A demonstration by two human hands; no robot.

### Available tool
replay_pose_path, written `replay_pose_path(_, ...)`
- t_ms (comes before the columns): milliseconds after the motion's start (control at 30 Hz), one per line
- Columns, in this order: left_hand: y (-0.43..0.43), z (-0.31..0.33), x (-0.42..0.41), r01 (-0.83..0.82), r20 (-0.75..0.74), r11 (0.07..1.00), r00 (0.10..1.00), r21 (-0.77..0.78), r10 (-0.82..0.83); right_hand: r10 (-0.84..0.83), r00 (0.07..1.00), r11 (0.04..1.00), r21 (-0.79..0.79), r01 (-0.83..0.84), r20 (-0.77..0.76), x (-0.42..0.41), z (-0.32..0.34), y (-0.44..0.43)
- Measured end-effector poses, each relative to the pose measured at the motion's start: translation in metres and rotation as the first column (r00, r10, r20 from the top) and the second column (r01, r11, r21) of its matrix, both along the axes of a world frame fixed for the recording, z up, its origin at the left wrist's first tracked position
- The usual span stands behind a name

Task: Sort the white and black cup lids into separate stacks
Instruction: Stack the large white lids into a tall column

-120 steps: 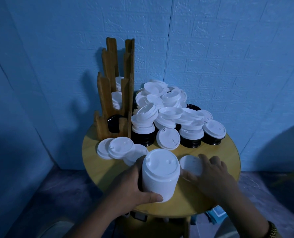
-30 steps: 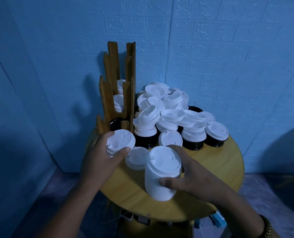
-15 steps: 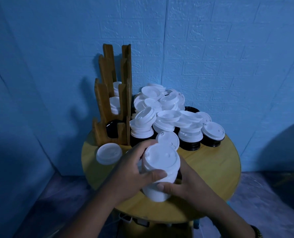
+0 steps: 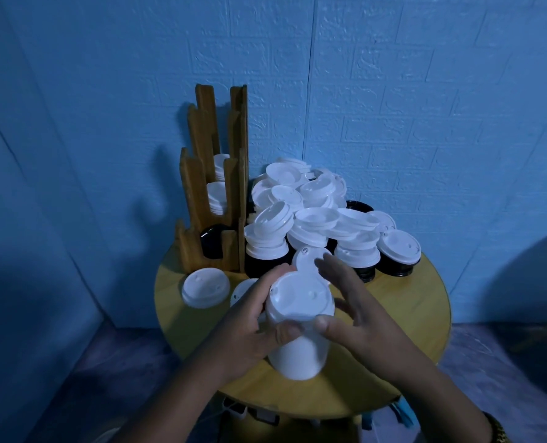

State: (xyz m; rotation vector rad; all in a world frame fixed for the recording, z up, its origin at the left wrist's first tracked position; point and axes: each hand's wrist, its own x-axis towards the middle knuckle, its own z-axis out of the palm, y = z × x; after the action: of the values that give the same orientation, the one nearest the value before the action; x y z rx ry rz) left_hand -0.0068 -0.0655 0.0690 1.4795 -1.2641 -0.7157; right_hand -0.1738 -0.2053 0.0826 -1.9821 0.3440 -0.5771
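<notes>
Now the right hand (image 4: 360, 318) has opened its grip while the left hand (image 4: 248, 324) clasps the lid stack (image 4: 301, 300).

Two hands (image 4: 249, 324) (image 4: 361, 318), one held lid stack (image 4: 301, 302), one wooden rack (image 4: 233, 187).

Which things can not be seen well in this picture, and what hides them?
Head view: a lid left of the stack, mostly hidden by the left hand.
Head view: the black lids, buried under white lids; their number cannot be told.
Head view: the stored lids in the rack, partly hidden by its walls.
Head view: the fingers of the right hand, blurred; whether they touch the stack is unclear.
</notes>
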Motion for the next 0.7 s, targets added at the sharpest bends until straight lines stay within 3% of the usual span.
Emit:
replay_pose_path(100, 0.002, -0.012, -0.006, 0.007, 0.035, 0.999, 0.999, 0.037, -0.008, 0.007, 0.999, 0.993, -0.116, -0.013, -0.052, 0.007, 0.009, 0.003)
replay_pose_path(333, 0.000, -0.029, -0.019, -0.185, 0.004, 0.983, 0.983, 0.010, 0.185, -0.120, 0.992, 0.920, -0.382, 0.094, -0.043, 0.012, 0.006, 0.011)
replay_pose_path(400, 0.000, -0.029, -0.017, -0.174, -0.001, 0.985, 0.985, 0.008, 0.174, -0.101, 0.994, 0.923, -0.376, 0.080, -0.037, 0.013, 0.004, 0.013)
replay_pose_path(533, 0.000, -0.027, -0.010, -0.091, -0.012, 0.995, 0.996, 0.047, 0.091, 0.068, 0.995, 0.973, -0.215, -0.084, -0.079, 0.006, 0.010, 0.002)
replay_pose_path(700, 0.010, -0.016, 0.007, -0.058, 0.152, 0.995, 0.987, 0.082, 0.045, 0.036, 0.997, 0.967, -0.249, -0.054, -0.074, 0.005, 0.009, 0.003)
